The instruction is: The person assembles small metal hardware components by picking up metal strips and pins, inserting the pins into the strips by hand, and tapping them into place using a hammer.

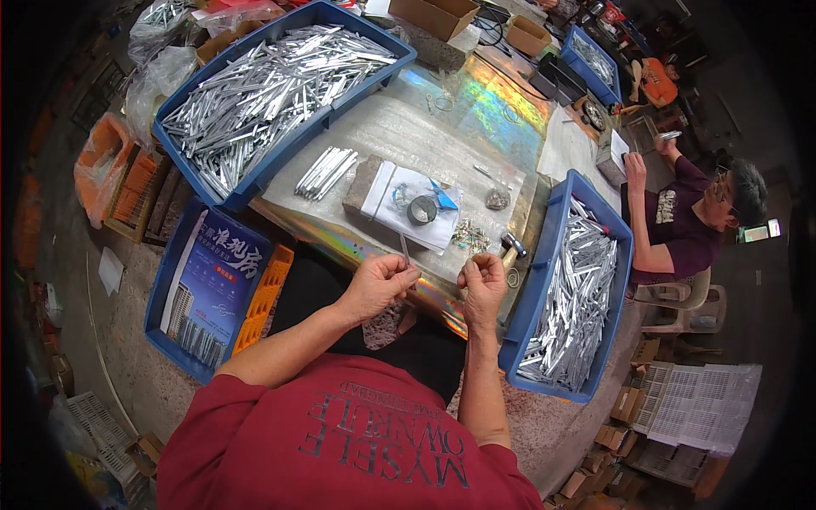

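In front of me, at the table's near edge, my left hand (381, 284) pinches a thin metal strip (405, 247) that points up from its fingertips. A short way to its right, my right hand (483, 287) is closed in a pinch; whatever lies between its fingers is too small to make out. Just beyond both hands is a stone block topped with a white sheet (387, 200). On the sheet sit a round dark cup (421, 210) and a blue scrap (444, 198). A pile of small metal pins (470, 235) lies beside it, near a hammer (514, 245).
Metal strips fill a large blue bin (197, 192) at the far left and another blue bin (508, 371) at my right. A strip bundle (325, 172) lies on the table (382, 127). A co-worker (680, 212) sits at the right. A blue crate (161, 293) stands lower left.
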A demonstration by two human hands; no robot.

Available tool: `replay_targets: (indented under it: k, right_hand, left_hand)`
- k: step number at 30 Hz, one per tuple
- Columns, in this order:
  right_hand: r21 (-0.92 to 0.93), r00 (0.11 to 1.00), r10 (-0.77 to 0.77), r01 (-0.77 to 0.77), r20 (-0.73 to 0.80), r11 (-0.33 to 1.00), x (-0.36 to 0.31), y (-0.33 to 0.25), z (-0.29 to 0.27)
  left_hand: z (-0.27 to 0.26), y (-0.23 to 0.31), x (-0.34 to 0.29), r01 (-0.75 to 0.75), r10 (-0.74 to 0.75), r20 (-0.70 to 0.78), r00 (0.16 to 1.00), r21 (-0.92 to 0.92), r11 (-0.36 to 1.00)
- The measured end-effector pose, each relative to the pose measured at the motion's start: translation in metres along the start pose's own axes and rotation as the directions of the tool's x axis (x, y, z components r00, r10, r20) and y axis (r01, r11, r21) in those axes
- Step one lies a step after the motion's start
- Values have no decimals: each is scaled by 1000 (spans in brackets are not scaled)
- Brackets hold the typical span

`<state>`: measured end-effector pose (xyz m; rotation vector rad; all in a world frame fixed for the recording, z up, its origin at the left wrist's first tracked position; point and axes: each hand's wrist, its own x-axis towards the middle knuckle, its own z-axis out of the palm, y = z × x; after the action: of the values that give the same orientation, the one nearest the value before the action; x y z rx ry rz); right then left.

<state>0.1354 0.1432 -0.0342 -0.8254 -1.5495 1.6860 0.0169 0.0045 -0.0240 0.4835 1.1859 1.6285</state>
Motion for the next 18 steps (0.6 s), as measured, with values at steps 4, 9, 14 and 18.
replay_targets:
  k: [4,9,14,18]
  right_hand:
    - [194,998,34,-43,52,980,-10,-10,7]
    - [338,984,59,-115,170,934,-29,-21,19]
    - [327,973,138,-193,183,925,-43,-29,32]
    - [340,957,162,-240,241,909,-46,-26,35]
  left_hand:
    - [3,2,3,21,-23,-30,999,-51,998]
    - [8,0,7,30,-36,-21,999,-252,967]
    - [10,1,6,24,-39,-37,999,-341,940]
    - [10,3,3,30,-46,-39,998,-334,942]
